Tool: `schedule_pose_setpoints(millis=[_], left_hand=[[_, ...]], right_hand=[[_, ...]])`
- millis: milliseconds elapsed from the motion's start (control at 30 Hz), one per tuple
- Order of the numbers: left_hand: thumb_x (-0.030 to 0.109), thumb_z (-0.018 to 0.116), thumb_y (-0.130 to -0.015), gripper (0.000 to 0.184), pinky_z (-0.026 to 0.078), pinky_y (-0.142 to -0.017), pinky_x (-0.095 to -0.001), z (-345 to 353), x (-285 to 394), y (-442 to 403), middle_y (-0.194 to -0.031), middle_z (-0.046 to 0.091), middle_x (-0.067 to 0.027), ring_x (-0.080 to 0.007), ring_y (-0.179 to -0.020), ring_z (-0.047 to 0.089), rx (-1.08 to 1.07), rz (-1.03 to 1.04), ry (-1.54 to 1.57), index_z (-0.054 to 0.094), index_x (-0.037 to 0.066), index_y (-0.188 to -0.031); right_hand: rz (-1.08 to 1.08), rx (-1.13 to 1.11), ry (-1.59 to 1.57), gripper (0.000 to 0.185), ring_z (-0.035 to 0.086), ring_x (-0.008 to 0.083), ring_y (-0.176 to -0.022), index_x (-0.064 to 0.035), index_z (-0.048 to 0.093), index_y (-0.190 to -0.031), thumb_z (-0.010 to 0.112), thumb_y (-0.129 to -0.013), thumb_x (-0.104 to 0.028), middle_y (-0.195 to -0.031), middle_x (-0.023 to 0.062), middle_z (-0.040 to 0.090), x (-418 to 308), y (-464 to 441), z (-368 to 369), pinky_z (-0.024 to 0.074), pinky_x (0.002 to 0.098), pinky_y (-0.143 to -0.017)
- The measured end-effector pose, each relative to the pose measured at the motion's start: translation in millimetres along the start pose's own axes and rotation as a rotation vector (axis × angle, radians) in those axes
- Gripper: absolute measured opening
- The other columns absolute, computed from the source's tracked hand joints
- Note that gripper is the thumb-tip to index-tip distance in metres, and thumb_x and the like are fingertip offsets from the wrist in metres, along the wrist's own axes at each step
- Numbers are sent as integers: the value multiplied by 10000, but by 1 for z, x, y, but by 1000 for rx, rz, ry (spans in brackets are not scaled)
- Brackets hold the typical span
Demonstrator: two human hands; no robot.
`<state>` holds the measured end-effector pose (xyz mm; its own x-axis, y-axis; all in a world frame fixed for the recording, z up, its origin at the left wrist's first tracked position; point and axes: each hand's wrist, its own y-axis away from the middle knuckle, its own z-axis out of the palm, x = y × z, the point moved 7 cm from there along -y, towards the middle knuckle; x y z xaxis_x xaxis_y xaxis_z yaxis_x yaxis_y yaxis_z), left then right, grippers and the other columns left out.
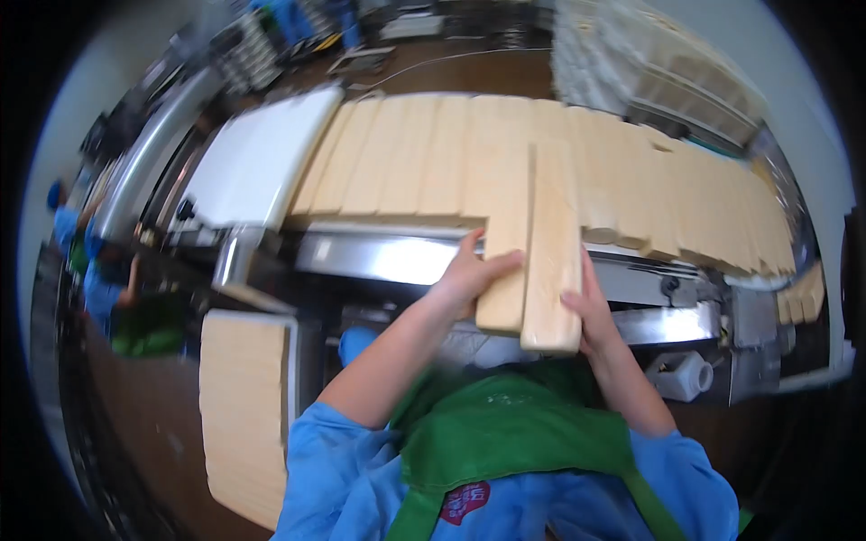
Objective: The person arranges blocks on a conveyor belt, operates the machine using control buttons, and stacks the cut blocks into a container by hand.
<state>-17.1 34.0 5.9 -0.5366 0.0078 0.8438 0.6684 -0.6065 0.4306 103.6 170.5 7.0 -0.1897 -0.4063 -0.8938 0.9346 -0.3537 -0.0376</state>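
Observation:
Two long pale-yellow blocks with rounded ends are side by side in front of me, reaching from the row on the conveyor out over its near edge. My left hand [474,275] is closed on the near part of the left pale block [503,293], thumb on top. Around the right edge of the right pale block [552,261] my right hand [593,307] is closed, its thumb on the upper face near the end. The right block looks slightly raised over its neighbours. Fingers beneath both blocks are hidden.
A row of similar blocks [406,153] covers the conveyor, beside a white board [262,162]. More pale blocks [242,397] lie in a container at lower left. A white plastic jug [683,376] stands at right. Another person [104,288] is at far left.

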Motion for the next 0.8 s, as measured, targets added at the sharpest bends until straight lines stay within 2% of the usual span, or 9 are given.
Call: schedule_pose_setpoints(millis=[67, 100, 133, 200, 267, 333, 533, 667, 800], left_hand=[[102, 790, -740, 766, 510, -876, -350, -24, -13, 17, -1191, 566, -174, -234, -1046, 586, 1, 238, -222, 346, -47, -1345], [91, 790, -723, 748, 491, -897, -336, -37, -14, 36, -1181, 569, -154, -222, -1043, 578, -7, 258, -211, 373, -46, -1329], [59, 770, -717, 732, 467, -932, -335, -54, -26, 44, -1221, 547, -145, -219, -1079, 557, -49, 338, -113, 385, -31, -1333], [73, 758, -717, 758, 442, -973, -351, -98, -35, 91, -1266, 520, -133, -224, -1139, 524, 81, 425, -61, 364, -7, -1360], [238, 797, -654, 913, 436, -991, -396, -141, -54, 135, -1299, 494, -128, -251, -1200, 498, 52, 557, 287, 313, 24, -1398], [231, 820, -650, 985, 439, -994, -395, -187, -65, 182, -1347, 455, -122, -262, -1216, 492, 93, 629, 377, 249, 66, -1436], [355, 672, -774, 688, 480, -963, -425, -298, -119, 257, -1242, 558, -167, -292, -1151, 557, 281, 737, 874, 437, 7, -1319], [294, 664, -789, 743, 462, -981, -424, -372, -166, 255, -1281, 514, -162, -306, -1166, 541, 483, 798, 871, 327, 37, -1399], [248, 665, -814, 797, 449, -983, -400, -437, -173, 251, -1335, 440, -184, -312, -1227, 485, 797, 853, 823, 224, 62, -1450]], right_hand=[[-19, -117, 112, 1093, 325, 271, -1359, -36, -9, -1504, 733, -714, -182, -1499, 166, 234, 12, 24, 28, 310, 377, -1097], [-24, -168, 184, 1113, 314, 274, -1364, -42, -41, -1502, 731, -713, -185, -1502, 170, 221, 12, 30, 43, 295, 389, -1106], [-4, -220, 184, 1134, 286, 271, -1380, -45, -39, -1503, 746, -703, -220, -1512, 171, 204, 10, 36, 62, 273, 401, -1118], [-41, -338, 171, 1153, 278, 269, -1387, -55, -48, -1505, 751, -695, -246, -1520, 172, 191, 21, 42, 93, 242, 400, -1128], [-11, -525, 156, 1174, 273, 265, -1391, -61, -51, -1506, 763, -684, -264, -1528, 163, 181, 40, 45, 131, 225, 394, -1130], [3, -686, 153, 1193, 303, 255, -1378, -67, -49, -1508, 777, -670, -262, -1525, 145, 219, 61, 46, 179, 210, 387, -1129], [604, -967, -182, 953, 485, 224, -1249, -2, 241, -1462, 762, -688, -196, -1376, 144, 464, 187, 36, 327, 390, 354, -1049], [869, -996, -117, 800, 585, 218, -1126, 26, 350, -1406, 710, -714, -154, -1271, 138, 558, 287, 28, 359, 446, 341, -1000], [833, -1051, 117, 619, 614, 207, -1030, 12, 488, -1331, 635, -753, -153, -1208, 138, 600, 358, -16, 398, 486, 324, -906]])
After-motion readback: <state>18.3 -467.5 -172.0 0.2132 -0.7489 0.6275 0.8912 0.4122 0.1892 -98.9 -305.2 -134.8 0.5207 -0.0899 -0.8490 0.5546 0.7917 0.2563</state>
